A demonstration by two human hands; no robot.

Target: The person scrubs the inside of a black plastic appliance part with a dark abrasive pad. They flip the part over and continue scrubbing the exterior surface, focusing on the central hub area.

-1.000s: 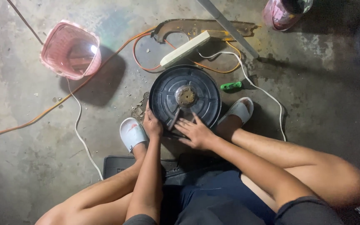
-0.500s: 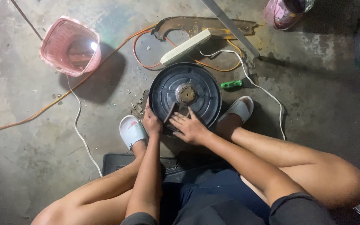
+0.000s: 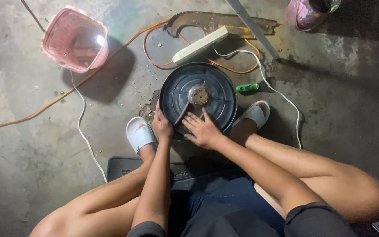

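- Black round disc (image 3: 198,97) is set flat on the concrete floor (image 3: 31,145), between the white slippers (image 3: 139,133), near the floor's far edge.
- Left hand (image 3: 162,125) is curled on the disc's near-left rim, gripping it.
- Right hand (image 3: 203,131) is spread wide, pressed flat on the disc face; it has been shifted slightly toward the rusty hub (image 3: 198,94) since a second ago.
- Disc position is unchanged, so it is judged as being steadied.

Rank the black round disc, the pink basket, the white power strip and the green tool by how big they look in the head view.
1. Black round disc
2. Pink basket, slightly smaller
3. White power strip, long but thin
4. Green tool, clearly the smallest
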